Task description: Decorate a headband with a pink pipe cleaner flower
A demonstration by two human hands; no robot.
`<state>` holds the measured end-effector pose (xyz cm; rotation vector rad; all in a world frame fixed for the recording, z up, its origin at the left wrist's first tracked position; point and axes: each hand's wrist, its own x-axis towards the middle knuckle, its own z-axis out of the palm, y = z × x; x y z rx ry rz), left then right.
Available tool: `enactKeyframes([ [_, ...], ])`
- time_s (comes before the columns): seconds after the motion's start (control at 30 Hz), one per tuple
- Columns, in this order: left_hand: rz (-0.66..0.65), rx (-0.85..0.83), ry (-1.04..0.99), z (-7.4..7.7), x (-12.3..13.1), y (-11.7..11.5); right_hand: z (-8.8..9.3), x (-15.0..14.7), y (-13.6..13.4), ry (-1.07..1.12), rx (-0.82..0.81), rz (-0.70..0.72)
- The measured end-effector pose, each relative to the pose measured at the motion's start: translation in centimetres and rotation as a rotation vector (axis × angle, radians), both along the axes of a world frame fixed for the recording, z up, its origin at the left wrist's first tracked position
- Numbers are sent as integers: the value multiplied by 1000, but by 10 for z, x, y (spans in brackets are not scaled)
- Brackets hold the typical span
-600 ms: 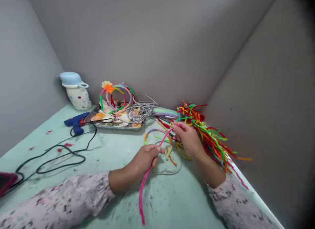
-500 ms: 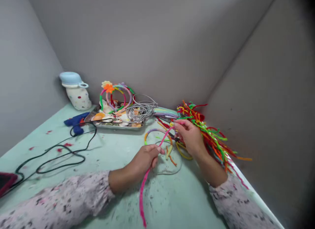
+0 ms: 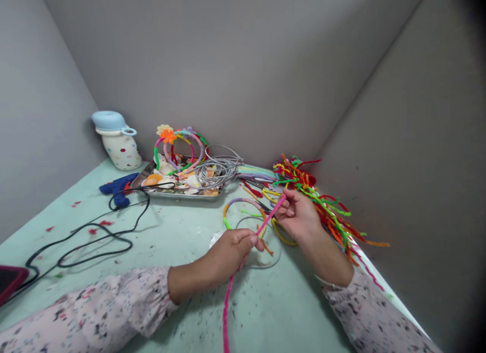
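A bright pink pipe cleaner (image 3: 226, 312) runs between both hands, its long tail hanging toward the front of the table. My left hand (image 3: 233, 249) pinches it partway along. Near its upper end, my right hand (image 3: 298, 214) grips it between thumb and fingers. The stretch between the hands looks straight and slants up to the right. Under and behind the hands lie a multicoloured wrapped ring (image 3: 227, 211), a bare grey wire loop (image 3: 280, 252) and a short orange piece of pipe cleaner (image 3: 268, 248). Yellow-handled scissors (image 3: 283, 236) lie partly hidden behind my right hand.
Colourful pipe cleaners (image 3: 326, 211) are heaped at right by the wall. A metal tray (image 3: 182, 195) holds shells, wrapped rings and coiled grey wire (image 3: 216, 173). At left are a blue glue gun (image 3: 118, 186), its black cord (image 3: 94, 226), a blue-lidded bottle (image 3: 121, 148) and a red-edged phone-like object (image 3: 13, 282).
Both hands have shifted right, the left one also slightly lower. The pink pipe cleaner has moved with them, and its tail now reaches the bottom edge of the view.
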<state>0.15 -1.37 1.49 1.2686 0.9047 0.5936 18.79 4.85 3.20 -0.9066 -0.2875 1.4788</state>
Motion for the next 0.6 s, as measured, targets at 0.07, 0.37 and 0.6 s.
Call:
enactKeyframes([
  [0.07,33,-52,-47,-4,0,1,-5,0,1,-29,24,-15],
  [0.37,107,-146,-180,-19,-6,14,-25,12,3,-396,317,126],
  [0.6,89,-200,-242,-27,-7,18,-18,17,2,-561,416,68],
])
